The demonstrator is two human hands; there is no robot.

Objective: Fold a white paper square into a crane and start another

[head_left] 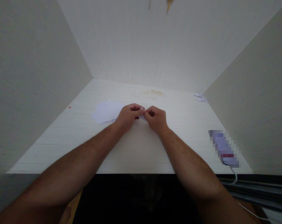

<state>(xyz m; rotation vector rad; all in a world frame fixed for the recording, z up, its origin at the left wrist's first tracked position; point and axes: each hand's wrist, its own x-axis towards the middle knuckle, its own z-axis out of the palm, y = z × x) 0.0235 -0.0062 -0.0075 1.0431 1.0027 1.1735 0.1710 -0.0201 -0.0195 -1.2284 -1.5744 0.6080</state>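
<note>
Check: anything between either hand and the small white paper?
Nothing visible: the left hand and right hand both pinch the small white paper. The larger white paper lies aside, left of the left hand.

The head camera looks forward and down on the nearby white desktop (136, 152).

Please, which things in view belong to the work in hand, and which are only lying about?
Belong to the work:
small paper, pinched by the left hand and right hand
white sheets beside the left hand, probably

Only lying about, it seems:
blurred-out object with white cable
orange speck
brownish marks
paper pieces near the far right corner, perhaps related
</note>
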